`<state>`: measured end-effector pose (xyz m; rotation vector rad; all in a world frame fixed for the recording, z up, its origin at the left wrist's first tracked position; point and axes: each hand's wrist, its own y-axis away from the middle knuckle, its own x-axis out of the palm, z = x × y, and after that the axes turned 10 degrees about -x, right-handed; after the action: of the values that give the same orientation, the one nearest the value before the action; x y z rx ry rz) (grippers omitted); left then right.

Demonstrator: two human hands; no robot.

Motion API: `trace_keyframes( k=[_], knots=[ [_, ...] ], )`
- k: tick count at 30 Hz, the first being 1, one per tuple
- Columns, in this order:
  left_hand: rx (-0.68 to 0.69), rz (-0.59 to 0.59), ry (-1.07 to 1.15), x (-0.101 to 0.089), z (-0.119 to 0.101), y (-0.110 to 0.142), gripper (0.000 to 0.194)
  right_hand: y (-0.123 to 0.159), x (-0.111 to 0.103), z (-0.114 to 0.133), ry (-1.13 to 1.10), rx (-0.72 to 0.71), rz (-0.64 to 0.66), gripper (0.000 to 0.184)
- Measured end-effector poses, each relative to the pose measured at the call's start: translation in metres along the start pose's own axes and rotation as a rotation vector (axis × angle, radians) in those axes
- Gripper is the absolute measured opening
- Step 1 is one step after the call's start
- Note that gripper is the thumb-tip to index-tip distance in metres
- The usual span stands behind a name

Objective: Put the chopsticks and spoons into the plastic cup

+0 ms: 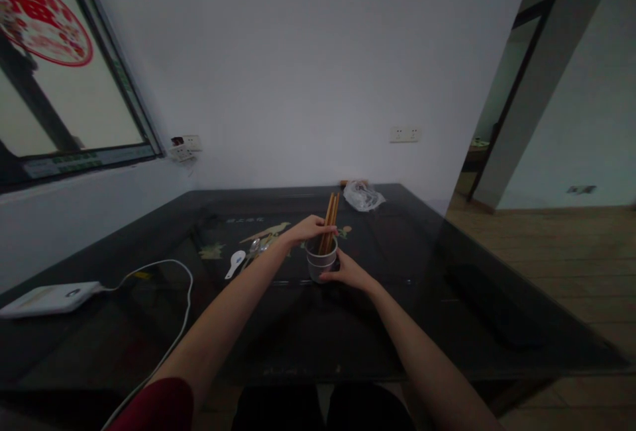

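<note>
A small metal cup (320,263) stands on the dark glass table (278,332) in front of me. Several wooden chopsticks (330,221) stand upright in it. My left hand (307,229) is closed around the chopsticks just above the cup's rim. My right hand (348,272) wraps the cup's lower right side and steadies it. A white spoon (234,263) and a couple of metal spoons (258,245) lie on the table just left of the cup.
A crumpled clear plastic bag (364,196) lies at the table's far edge. A white flat device (50,298) with a white cable (181,298) sits at the left. Wall behind, window at left, doorway and wooden floor at right.
</note>
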<state>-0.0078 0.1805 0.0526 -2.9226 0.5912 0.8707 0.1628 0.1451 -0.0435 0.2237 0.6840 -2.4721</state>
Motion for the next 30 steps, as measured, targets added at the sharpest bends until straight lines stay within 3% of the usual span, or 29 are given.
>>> trace_keyframes(
  k=[5,9,12,15,18,21,26,28,30],
  knots=[
    [0.036,-0.036,0.018,-0.003,-0.009,0.008,0.044,-0.001,0.002,-0.002,-0.022,-0.018,0.006,0.087],
    [0.123,-0.139,0.185,-0.014,-0.032,0.025,0.046,0.0,0.002,-0.003,-0.032,-0.01,-0.007,0.084],
    [0.198,-0.285,0.276,-0.037,-0.05,0.054,0.049,0.001,0.002,0.001,-0.043,0.001,-0.011,0.085],
    [0.239,-0.514,0.312,-0.072,-0.053,0.094,0.052,0.001,0.002,0.006,-0.036,0.023,-0.013,0.084],
    [0.077,-0.641,0.258,-0.103,-0.034,0.126,0.055,0.001,0.002,0.006,-0.001,0.025,-0.018,0.083],
    [-0.232,-0.509,0.072,-0.115,0.0,0.133,0.05,0.001,0.001,0.001,0.019,0.022,-0.02,0.083],
    [-0.526,-0.211,-0.178,-0.102,0.067,0.112,0.036,0.001,0.001,0.0,0.02,0.029,-0.012,0.081],
    [-0.565,-0.212,-0.263,-0.095,0.088,0.104,0.033,0.001,0.001,0.002,0.03,0.036,-0.014,0.081],
    [-0.553,-0.288,-0.363,-0.09,0.102,0.099,0.03,0.001,0.001,0.003,0.031,0.047,-0.014,0.082]
  ],
)
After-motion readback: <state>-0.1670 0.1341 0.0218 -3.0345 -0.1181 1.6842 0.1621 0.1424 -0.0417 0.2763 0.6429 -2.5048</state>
